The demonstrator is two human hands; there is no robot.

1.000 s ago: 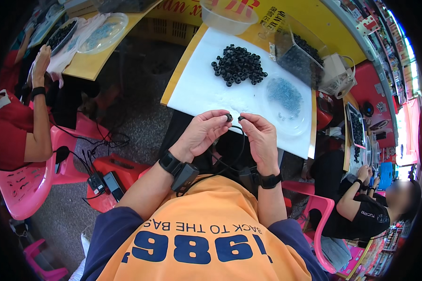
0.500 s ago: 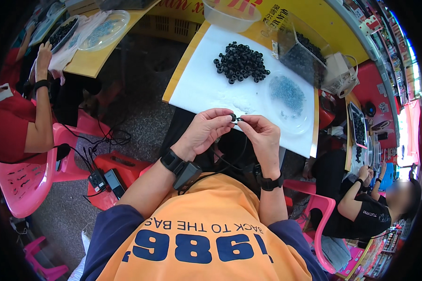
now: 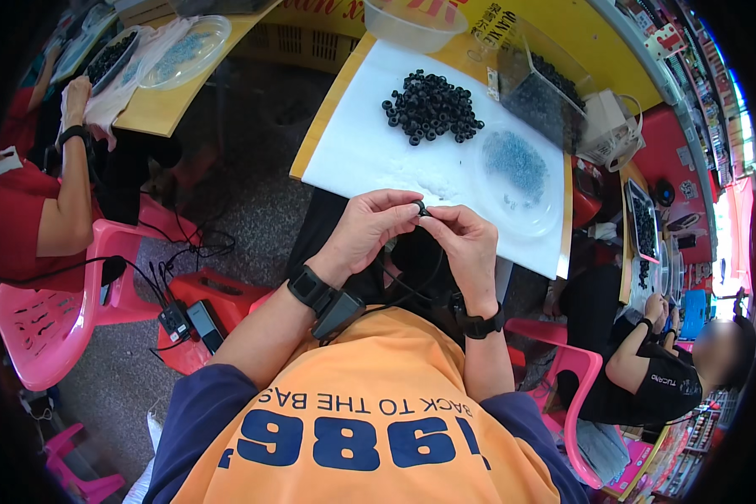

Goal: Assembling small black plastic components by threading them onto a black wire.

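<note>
Just off the near edge of a white-topped table, my left hand [image 3: 370, 229] pinches a small black ring-shaped piece [image 3: 421, 207] between thumb and fingertips. My right hand [image 3: 468, 242] has its thumb and forefinger closed on the same piece from the other side. The fingertips cover most of it, so finer detail is hidden. Beyond my hands, a heap of small black ring-shaped pieces [image 3: 433, 107] lies on the white sheet [image 3: 349, 134]. To its right, many tiny clear bluish pieces [image 3: 514, 165] are spread on a round clear plastic tray [image 3: 544, 220].
A clear bowl [image 3: 412, 32] and a clear bin [image 3: 536, 88] of black pieces stand at the table's far side. Pink chairs [image 3: 50, 323] and cables [image 3: 155, 290] are at left. Co-workers sit left, in a red top [image 3: 38, 223], and right, in a black shirt [image 3: 651, 382].
My right fingertips have moved slightly left, closing the small gap at the black piece between my hands. On the right, the co-worker's hands have shifted.
</note>
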